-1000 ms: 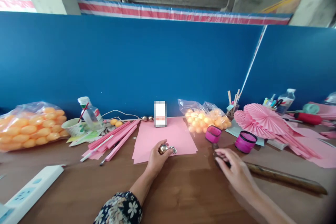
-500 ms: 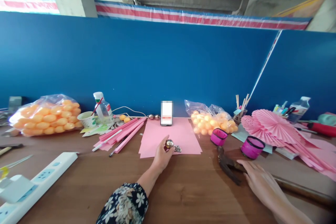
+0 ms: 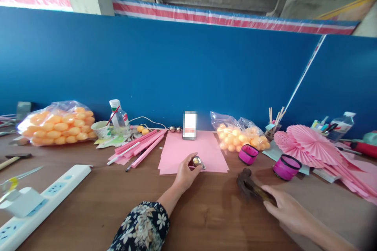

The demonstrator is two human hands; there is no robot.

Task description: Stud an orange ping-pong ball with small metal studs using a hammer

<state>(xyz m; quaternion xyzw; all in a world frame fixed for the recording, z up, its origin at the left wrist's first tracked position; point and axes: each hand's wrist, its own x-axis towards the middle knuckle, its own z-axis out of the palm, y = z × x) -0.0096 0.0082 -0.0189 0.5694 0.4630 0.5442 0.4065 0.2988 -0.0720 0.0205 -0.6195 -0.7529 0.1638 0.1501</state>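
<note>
Over the near edge of the pink paper sheets (image 3: 191, 147), my left hand (image 3: 186, 173) pinches a shiny metal ball (image 3: 196, 160) between thumb and fingers. A small silvery piece (image 3: 203, 167) shows beside the ball; how it joins is unclear. To the right, the fingers of my right hand (image 3: 282, 206) are wrapped round the wooden handle of a hammer (image 3: 246, 183), close behind its dark head. The rest of the handle is hidden by my hand and forearm. Two magenta bands, one nearer (image 3: 249, 153) and one farther right (image 3: 287, 166), stand just beyond the hammer.
A phone (image 3: 190, 126) stands at the back of the paper, with two metal balls (image 3: 175, 129) beside it. Bags of orange balls lie left (image 3: 59, 125) and right (image 3: 235, 137). A white power strip (image 3: 63, 184) is front left; pink paper fans (image 3: 309, 141) lie right.
My right hand, which lay over the hammer handle with fingers extended, is now closed round it. The hammer's head has swung and shifted left. My left hand keeps the metal ball.
</note>
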